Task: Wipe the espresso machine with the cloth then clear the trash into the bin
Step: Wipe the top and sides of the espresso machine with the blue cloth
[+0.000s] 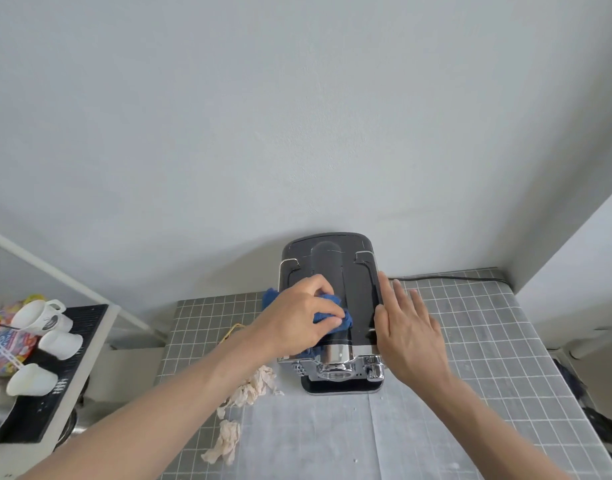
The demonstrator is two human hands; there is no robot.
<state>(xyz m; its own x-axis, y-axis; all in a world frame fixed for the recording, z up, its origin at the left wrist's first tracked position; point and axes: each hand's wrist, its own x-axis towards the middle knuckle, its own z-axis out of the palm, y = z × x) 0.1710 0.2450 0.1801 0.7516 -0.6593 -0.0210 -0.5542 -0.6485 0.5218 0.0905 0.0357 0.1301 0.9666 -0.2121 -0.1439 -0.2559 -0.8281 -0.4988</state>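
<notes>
1. grey tiled counter (470, 341) against a pale wall, espresso machine (332, 289) at the back
2. left hand (294, 317) gripping blue cloth (332, 315) on the machine's black top
3. right hand (406, 327) flat, fingers straight, against the machine's right side
4. crumpled paper trash (249, 389) just left of the machine's base
5. white cups (45, 334) on a rack far left

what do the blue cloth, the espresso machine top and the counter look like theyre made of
Blue cloth: soft, fuzzy fabric, probably terry or microfibre; it bunches under the left hand.
Espresso machine top: glossy black, likely plastic, showing reflections; the front looks like chromed metal.
Counter: small matte grey tiles with pale grout lines.
</notes>
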